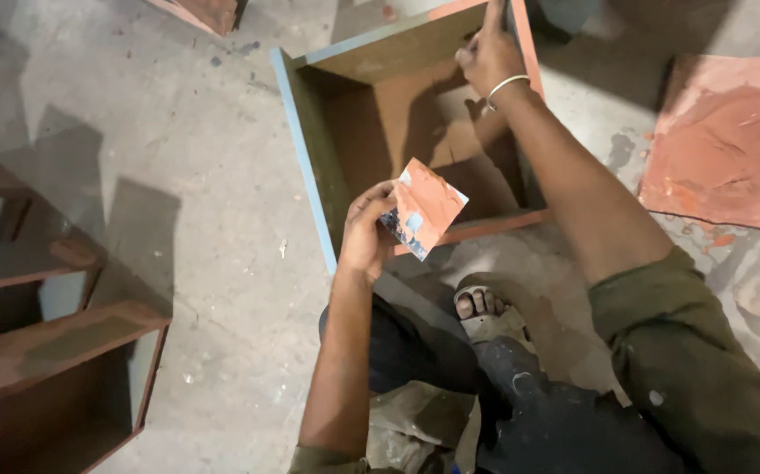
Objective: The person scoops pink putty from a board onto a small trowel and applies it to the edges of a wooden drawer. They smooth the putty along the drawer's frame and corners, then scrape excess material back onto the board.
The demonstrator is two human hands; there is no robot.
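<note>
Seated on the concrete floor (204, 263), a person's left hand (364, 233) is gripping a putty-smeared card (424, 208); right hand (490, 54) is clenching the far edge of an open wooden box (310, 158).

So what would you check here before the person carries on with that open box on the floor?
1. Left hand has a firm hold on the small card smeared with reddish paste: ok, fingers pinch its edge.
2. Right hand is steady on the wooden box: ok, it rests at the far corner.
3. A tool in the right hand: cannot tell, only a dark sliver shows.
4. Box sits flat on the floor: ok, open side up.
5. Paste slab close to the right: ok, it lies beside the box.
6. Foot clear of the box: ok, it lies just in front of the near edge.
</note>
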